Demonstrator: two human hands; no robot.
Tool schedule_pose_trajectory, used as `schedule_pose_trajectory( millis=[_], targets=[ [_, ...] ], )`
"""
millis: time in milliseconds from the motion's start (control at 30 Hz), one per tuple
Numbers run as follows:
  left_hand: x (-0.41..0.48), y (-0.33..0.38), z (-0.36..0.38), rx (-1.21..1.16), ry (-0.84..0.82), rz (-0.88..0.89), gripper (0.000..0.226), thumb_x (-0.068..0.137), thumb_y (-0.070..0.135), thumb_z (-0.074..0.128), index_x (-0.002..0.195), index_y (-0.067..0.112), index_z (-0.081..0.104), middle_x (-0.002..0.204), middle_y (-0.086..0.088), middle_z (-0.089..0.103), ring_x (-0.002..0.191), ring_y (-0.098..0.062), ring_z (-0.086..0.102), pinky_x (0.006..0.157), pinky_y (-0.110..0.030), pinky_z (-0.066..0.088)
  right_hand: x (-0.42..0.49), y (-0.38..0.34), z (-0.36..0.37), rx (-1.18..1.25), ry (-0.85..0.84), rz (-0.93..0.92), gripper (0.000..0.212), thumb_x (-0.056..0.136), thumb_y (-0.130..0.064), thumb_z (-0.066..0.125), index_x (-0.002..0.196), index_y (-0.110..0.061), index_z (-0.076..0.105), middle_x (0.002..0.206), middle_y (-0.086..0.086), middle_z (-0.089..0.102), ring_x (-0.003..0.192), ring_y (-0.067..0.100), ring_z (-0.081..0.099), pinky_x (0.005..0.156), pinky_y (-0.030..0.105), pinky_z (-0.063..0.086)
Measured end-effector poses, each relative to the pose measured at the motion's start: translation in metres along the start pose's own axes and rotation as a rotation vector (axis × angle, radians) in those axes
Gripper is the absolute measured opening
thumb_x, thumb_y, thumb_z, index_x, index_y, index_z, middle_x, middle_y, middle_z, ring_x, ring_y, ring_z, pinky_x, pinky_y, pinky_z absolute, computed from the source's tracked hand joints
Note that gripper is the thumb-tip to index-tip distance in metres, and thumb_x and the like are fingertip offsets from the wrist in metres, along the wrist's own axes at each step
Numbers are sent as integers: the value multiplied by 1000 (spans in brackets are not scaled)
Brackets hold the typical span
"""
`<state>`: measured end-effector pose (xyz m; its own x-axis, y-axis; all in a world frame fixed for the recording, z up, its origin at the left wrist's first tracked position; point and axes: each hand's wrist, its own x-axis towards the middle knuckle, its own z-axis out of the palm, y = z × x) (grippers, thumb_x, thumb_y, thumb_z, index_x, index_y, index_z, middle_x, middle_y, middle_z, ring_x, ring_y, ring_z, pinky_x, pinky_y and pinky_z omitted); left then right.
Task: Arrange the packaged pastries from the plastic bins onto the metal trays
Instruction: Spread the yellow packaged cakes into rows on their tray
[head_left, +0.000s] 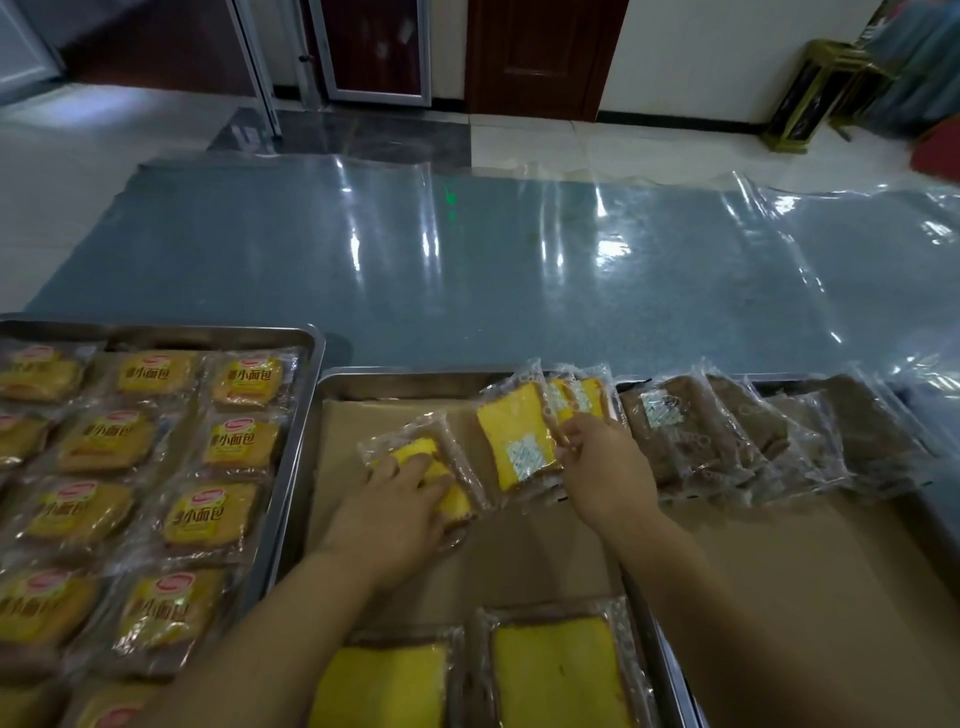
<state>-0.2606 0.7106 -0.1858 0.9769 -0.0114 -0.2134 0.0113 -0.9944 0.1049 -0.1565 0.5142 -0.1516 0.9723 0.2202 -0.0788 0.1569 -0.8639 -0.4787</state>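
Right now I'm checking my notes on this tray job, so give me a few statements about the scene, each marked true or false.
1. The left hand lies on a yellow pack in the middle tray. True.
2. The right hand holds nothing. False: it pinches a bunch of packs.
3. The left tray is filled with labelled packs. True.
4. The middle tray is bare metal inside. False: brown paper lines it.
5. The packs at the far right are yellow. False: they are brown packs.
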Motion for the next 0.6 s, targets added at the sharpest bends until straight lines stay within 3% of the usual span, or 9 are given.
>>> schedule_pose_trajectory(
  millis=[100, 200, 333, 433, 500, 600],
  targets=[
    [-16, -11, -2, -21, 11, -22, 47, 95, 37, 34, 140, 28, 34, 147, -4, 25, 133, -25, 19, 108, -40, 26, -3, -1, 1, 72, 15, -26, 29, 89, -8, 51, 114, -23, 60, 111, 6, 60, 87, 19, 55, 67, 27, 40],
    [-32, -17, 0, -82, -50, -69, 48, 96, 37, 36, 143, 30, 29, 154, -4, 10, 140, -27, 7, 109, -42, 27, -7, -8, 0, 152, 29, -24, 25, 92, -11, 48, 107, -27, 61, 106, 3, 63, 85, 19, 56, 68, 31, 47],
    [-48, -18, 1, -25, -77, -92, 49, 96, 47, 33, 142, 35, 27, 150, -5, 18, 136, -28, 22, 106, -41, 30, -9, -22, -4, 242, 85, -36, 21, 93, -13, 49, 97, -26, 65, 97, 1, 65, 75, 19, 59, 63, 32, 50],
    [-60, -17, 1, 1, -85, -110, 48, 95, 49, 34, 141, 36, 28, 144, -4, 23, 129, -26, 29, 101, -40, 35, -6, -37, -3, 297, 169, -89, 21, 91, -9, 52, 96, -22, 68, 99, -1, 63, 80, 14, 57, 60, 20, 41],
    [-68, -18, 3, -13, -76, -119, 47, 94, 48, 35, 139, 36, 30, 139, -3, 28, 125, -25, 32, 100, -38, 37, -7, -48, 1, 285, 223, -193, 21, 88, -5, 55, 95, -18, 70, 100, -2, 61, 85, 9, 53, 65, 10, 35],
    [-77, -20, 5, -40, -37, -113, 45, 93, 49, 38, 137, 36, 36, 130, 0, 35, 120, -21, 35, 99, -36, 37, -12, -55, 17, 175, 153, -460, 21, 81, 5, 59, 92, -8, 72, 102, 5, 62, 91, 16, 54, 77, 16, 36]
  ],
)
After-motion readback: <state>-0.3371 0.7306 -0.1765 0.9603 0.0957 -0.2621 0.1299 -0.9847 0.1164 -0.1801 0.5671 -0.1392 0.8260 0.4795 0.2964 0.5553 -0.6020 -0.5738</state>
